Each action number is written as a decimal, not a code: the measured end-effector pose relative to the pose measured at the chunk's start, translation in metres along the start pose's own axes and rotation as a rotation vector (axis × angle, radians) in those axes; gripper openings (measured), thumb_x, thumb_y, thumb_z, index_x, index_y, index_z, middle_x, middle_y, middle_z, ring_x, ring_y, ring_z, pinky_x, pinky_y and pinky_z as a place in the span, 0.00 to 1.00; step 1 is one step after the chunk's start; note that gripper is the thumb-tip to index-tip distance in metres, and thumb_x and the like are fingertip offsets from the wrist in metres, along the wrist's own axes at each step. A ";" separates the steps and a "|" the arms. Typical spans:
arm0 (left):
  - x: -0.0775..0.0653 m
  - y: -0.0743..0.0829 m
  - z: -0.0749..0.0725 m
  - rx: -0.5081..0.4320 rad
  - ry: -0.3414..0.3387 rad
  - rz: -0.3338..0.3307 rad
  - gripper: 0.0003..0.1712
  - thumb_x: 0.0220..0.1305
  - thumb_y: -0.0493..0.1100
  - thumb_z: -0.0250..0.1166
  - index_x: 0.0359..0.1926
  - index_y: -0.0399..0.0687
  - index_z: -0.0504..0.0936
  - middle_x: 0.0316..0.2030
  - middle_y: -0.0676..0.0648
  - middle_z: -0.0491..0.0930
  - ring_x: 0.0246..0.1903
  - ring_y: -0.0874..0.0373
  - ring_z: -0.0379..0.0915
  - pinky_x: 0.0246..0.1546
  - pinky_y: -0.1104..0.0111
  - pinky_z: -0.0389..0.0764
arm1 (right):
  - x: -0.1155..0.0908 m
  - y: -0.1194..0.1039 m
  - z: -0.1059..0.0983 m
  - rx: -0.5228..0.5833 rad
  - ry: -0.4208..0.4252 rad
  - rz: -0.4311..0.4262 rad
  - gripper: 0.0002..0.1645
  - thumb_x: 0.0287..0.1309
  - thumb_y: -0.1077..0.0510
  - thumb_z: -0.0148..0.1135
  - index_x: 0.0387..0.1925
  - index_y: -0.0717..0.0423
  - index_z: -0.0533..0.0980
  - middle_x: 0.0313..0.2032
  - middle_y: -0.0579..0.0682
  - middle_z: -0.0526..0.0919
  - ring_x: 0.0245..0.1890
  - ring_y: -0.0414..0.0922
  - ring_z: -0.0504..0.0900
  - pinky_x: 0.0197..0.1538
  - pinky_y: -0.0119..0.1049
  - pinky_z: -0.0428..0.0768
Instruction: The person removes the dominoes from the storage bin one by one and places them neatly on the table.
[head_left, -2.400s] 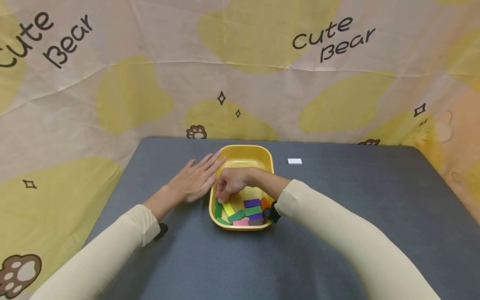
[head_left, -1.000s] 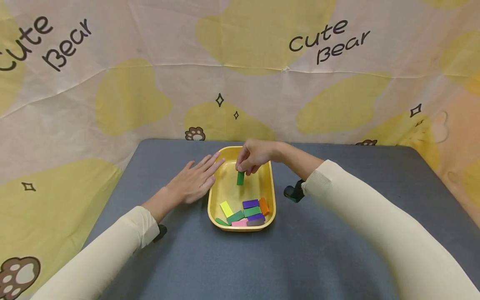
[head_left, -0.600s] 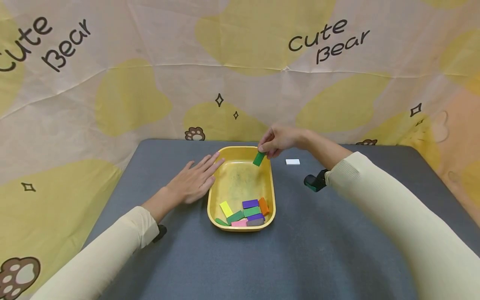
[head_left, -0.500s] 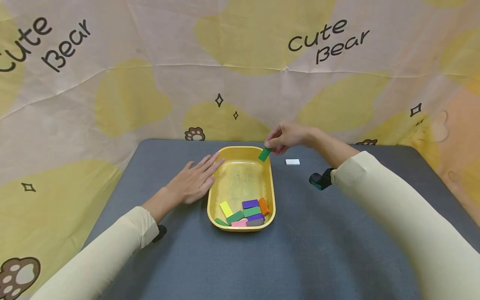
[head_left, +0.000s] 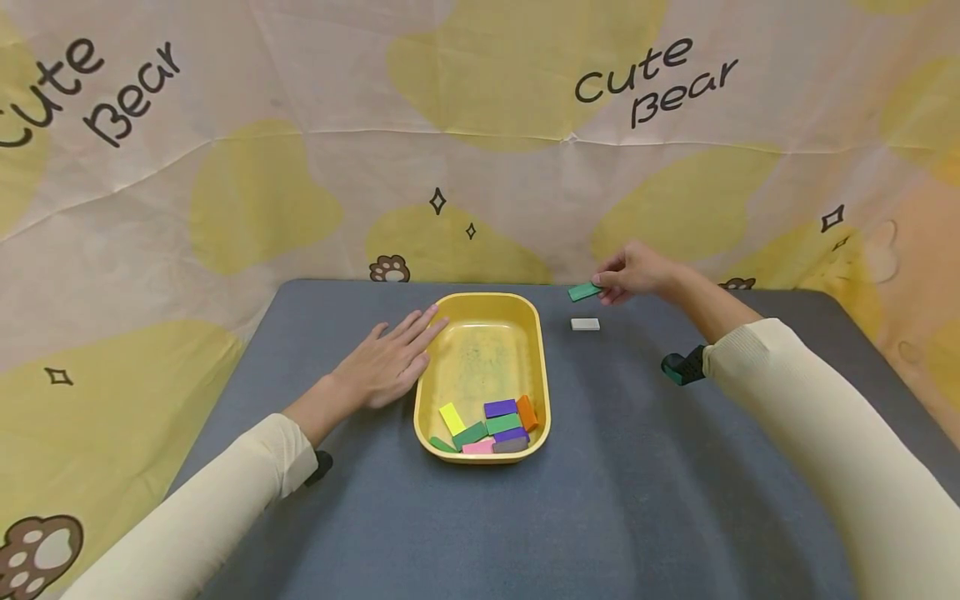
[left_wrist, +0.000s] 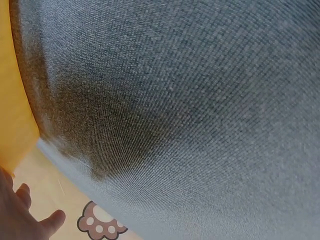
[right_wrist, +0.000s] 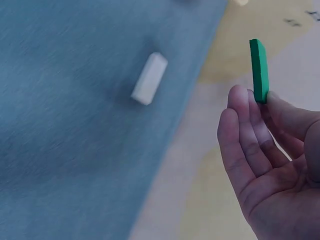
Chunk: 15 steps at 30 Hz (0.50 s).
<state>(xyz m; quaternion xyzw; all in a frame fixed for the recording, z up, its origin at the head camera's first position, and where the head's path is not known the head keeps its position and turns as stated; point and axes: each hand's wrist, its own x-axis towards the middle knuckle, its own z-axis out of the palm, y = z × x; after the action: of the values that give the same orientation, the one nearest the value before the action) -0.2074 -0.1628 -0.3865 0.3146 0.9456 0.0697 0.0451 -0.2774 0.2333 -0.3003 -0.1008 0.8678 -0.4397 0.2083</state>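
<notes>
Between thumb and fingers, my right hand (head_left: 633, 272) pinches one end of a green block (head_left: 585, 292), a thin rectangular piece held above the far part of the table. Below it a white block (head_left: 585, 324) lies flat on the cloth; the right wrist view shows the same white block (right_wrist: 150, 79) beside the raised green block (right_wrist: 259, 71). My left hand (head_left: 386, 360) has its fingers straight and spread, resting against the left rim of a yellow tray (head_left: 545, 383). In the left wrist view only part of that hand (left_wrist: 22, 215) appears at the corner.
Several coloured blocks lie at the tray's near end, among them a yellow block (head_left: 452, 418), an orange block (head_left: 527, 412) and a pink block (head_left: 478, 447). The grey table (head_left: 480, 533) ends at a printed cloth backdrop (head_left: 480, 167) behind.
My right hand has lifted the green block from the tray's left side and carried it right, past the rim, to above the white block. My left hand has stayed put.
</notes>
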 end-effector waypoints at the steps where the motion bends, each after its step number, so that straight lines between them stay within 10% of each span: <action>1: 0.000 0.000 0.000 0.003 0.000 0.000 0.34 0.79 0.51 0.38 0.80 0.55 0.43 0.79 0.50 0.37 0.77 0.47 0.39 0.68 0.37 0.49 | 0.000 0.005 -0.001 -0.006 0.011 0.003 0.18 0.70 0.67 0.55 0.51 0.83 0.73 0.26 0.54 0.85 0.24 0.40 0.84 0.32 0.33 0.84; 15: 0.001 0.000 0.002 0.020 -0.005 -0.009 0.34 0.79 0.51 0.38 0.80 0.56 0.42 0.79 0.51 0.36 0.77 0.47 0.39 0.68 0.37 0.49 | -0.012 0.065 -0.011 -0.084 0.112 0.042 0.17 0.71 0.67 0.53 0.48 0.82 0.75 0.29 0.57 0.85 0.28 0.42 0.85 0.36 0.38 0.84</action>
<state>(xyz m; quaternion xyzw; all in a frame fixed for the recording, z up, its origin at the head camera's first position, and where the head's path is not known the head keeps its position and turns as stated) -0.2079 -0.1616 -0.3882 0.3111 0.9475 0.0591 0.0444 -0.2710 0.2843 -0.3430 -0.0661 0.8977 -0.4036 0.1641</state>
